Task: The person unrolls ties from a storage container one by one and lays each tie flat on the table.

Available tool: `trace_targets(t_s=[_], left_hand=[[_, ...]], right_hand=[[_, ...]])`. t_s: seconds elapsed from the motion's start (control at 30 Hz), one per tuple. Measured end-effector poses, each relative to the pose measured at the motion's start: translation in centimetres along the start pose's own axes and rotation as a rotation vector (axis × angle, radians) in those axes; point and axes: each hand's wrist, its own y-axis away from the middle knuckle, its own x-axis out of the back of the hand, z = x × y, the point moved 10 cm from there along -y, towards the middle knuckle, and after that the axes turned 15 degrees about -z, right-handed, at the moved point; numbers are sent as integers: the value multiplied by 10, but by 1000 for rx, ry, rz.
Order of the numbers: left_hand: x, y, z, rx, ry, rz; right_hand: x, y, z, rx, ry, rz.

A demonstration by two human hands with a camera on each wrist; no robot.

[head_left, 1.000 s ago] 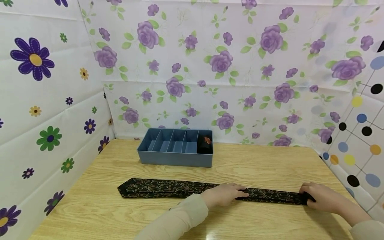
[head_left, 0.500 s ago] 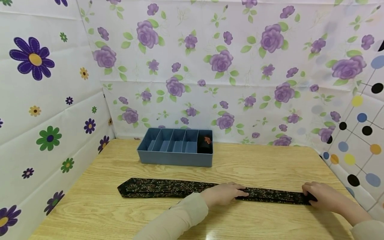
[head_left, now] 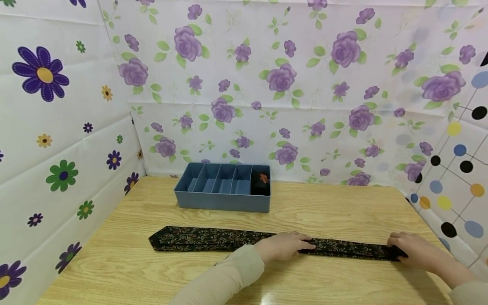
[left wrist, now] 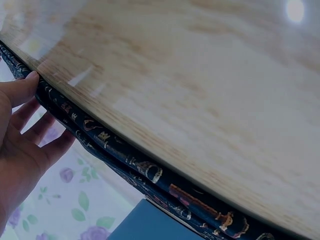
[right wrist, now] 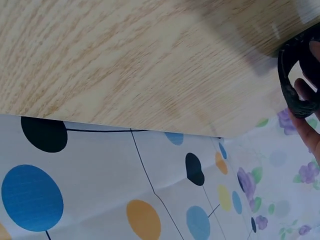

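Note:
A black necktie (head_left: 190,239) with a small gold and reddish pattern lies stretched from left to right across the table, its pointed wide end at the left. My left hand (head_left: 284,246) rests over its middle. In the left wrist view, the thumb touches one edge of the necktie (left wrist: 145,167) and fairly straight fingers reach the other. At the far right my right hand (head_left: 417,252) grips the narrow end. The right wrist view shows that end as a dark curled loop (right wrist: 300,107) between thumb and fingers; part of it lies outside the frame.
A blue-grey divided box (head_left: 223,202) stands behind the necktie, near the back of the wood-grain table (head_left: 335,212). Its rightmost compartment holds a black rolled item (head_left: 260,185) with an orange-red leaf motif. Patterned cloth walls (head_left: 228,63) rise at the back and both sides.
My right hand has shifted slightly to the right along with the curled narrow end, and a little more of the flat strip shows. The left hand and the wide end stay in place.

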Motion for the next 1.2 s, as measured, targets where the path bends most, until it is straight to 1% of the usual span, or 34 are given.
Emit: trace_targets(t_s=[0.13,0.23,0.3,0.4,0.43,0.47,0.57,0.67,0.77,0.9,0.97,1.07,1.13,1.2], left_hand=[[-1,0,-2,9,11,0],[-1,1,-3,11,11,2],[0,2,-2,10,3,4],[0,4,-1,6,-9,6],[0,4,-1,8,-12,7],[0,4,-1,7,-19,8],[0,4,0,3,-57,18],[-1,5,2,2,-101,21],[-4,7,3,9,-125,13],[-10,6,2,12,-133,-14],[-12,6,2,7,-124,-29],[-16,6,3,-3,-110,-49],[-18,7,3,-11,-96,-61],[-19,8,3,-16,-83,-80]], right_hand=[[-3,1,5,-30,18,-11],[-7,2,11,-69,-4,-43],[-10,3,14,-96,-12,-50],[-10,7,15,-124,-8,-30],[-10,8,15,-125,4,-14],[-9,10,13,-112,27,19],[-10,14,12,-120,73,56],[-15,17,15,-168,95,73],[-28,20,22,-261,60,16],[-46,26,28,-348,-40,-51],[-54,29,31,-379,-111,-65],[-63,31,36,-421,-267,-67],[-71,33,38,-424,-379,-63],[-78,35,40,-406,-470,-52]])
